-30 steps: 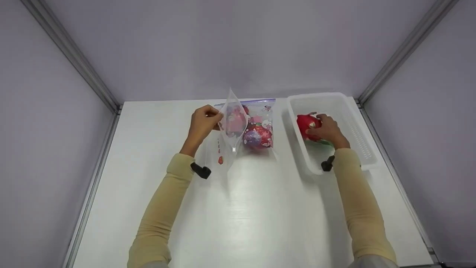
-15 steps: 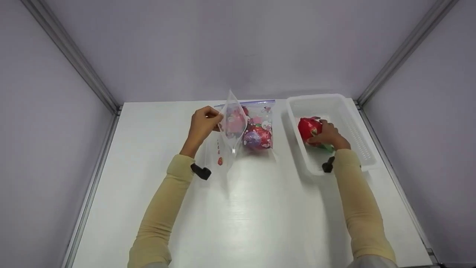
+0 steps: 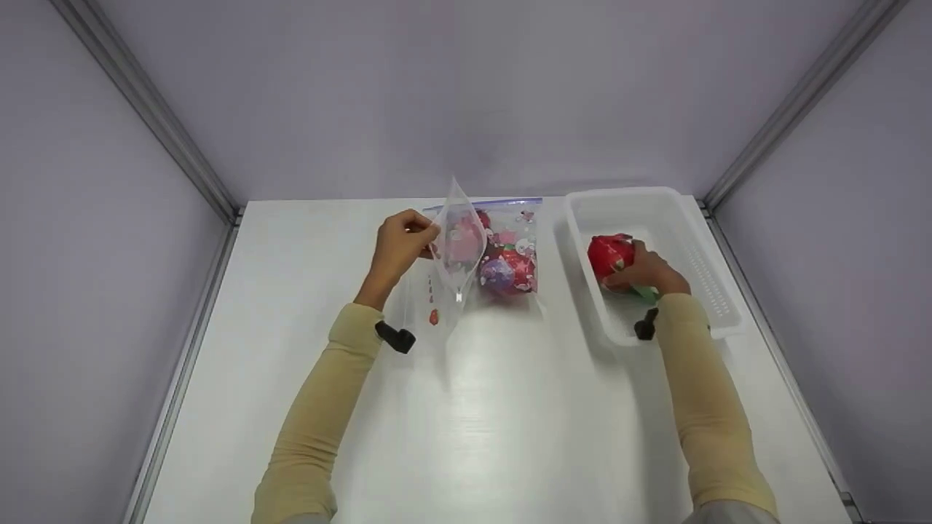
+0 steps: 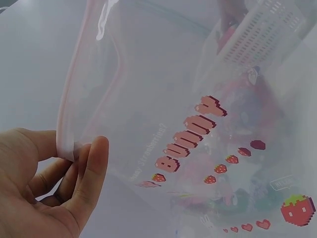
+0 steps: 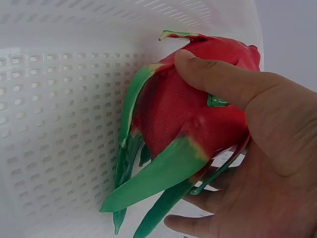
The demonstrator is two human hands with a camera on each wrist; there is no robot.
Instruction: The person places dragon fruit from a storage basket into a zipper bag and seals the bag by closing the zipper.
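My left hand (image 3: 399, 244) pinches the upper edge of a clear zip bag (image 3: 484, 255), holding its mouth lifted. The bag lies on the white table and has red and purple fruit inside. In the left wrist view my thumb and fingers (image 4: 86, 171) clamp the bag's pink zip strip (image 4: 67, 124), and strawberry prints show on the film. My right hand (image 3: 641, 269) grips a red dragon fruit (image 3: 608, 255) inside the white plastic basket (image 3: 699, 273). In the right wrist view the thumb lies across the dragon fruit (image 5: 193, 114), whose green scales hang down over the perforated basket wall (image 5: 54, 99).
The white table (image 3: 495, 422) is boxed in by pale walls with metal corner rails on the left (image 3: 145, 116) and right (image 3: 801, 102). The basket stands at the table's far right corner, close to the bag's right side.
My right hand has closed round the dragon fruit and raised it slightly in the basket. The left hand and the bag have stayed where they were.
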